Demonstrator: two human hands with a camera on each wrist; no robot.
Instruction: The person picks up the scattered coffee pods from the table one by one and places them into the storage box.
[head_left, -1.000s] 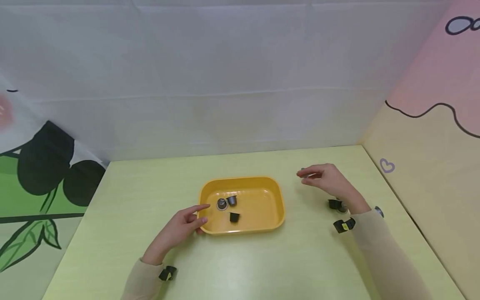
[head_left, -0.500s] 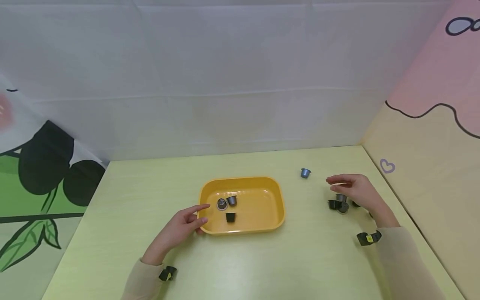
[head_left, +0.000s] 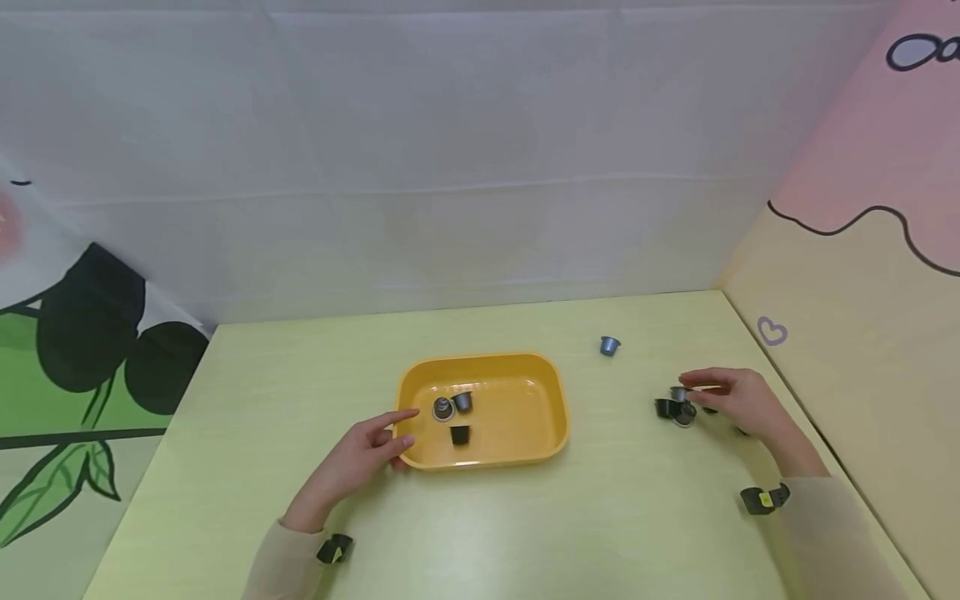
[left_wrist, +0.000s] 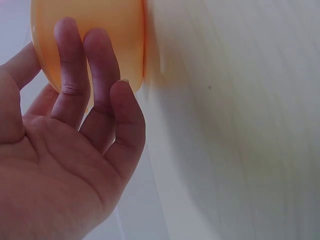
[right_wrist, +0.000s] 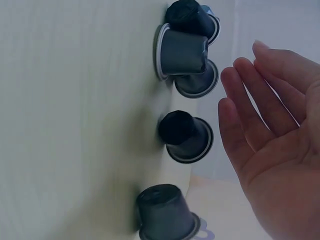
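Observation:
A yellow tray (head_left: 551,417) sits mid-table with three small capsules in it: two grey ones (head_left: 453,405) side by side and a black one (head_left: 460,434). My left hand (head_left: 371,450) rests at the tray's front left corner, and its straight fingers (left_wrist: 95,65) lie against the yellow tray wall (left_wrist: 120,30). My right hand (head_left: 738,400) hovers, fingers straight, beside a cluster of dark capsules (head_left: 675,408) on the right. In the right wrist view the open palm (right_wrist: 270,145) is apart from a grey capsule (right_wrist: 182,52) and a black capsule (right_wrist: 182,132) and holds nothing.
A lone blue capsule (head_left: 609,345) stands on the pale green table (head_left: 525,525) beyond the tray's right corner. Another dark capsule (right_wrist: 162,210) stands nearest the wrist. White backdrop behind; a pink and tan wall (head_left: 862,275) closes the right side.
My right hand has drawn back from the blue capsule, right and toward me, to the dark cluster. The black capsule in the tray shifted slightly left. The left hand has stayed put.

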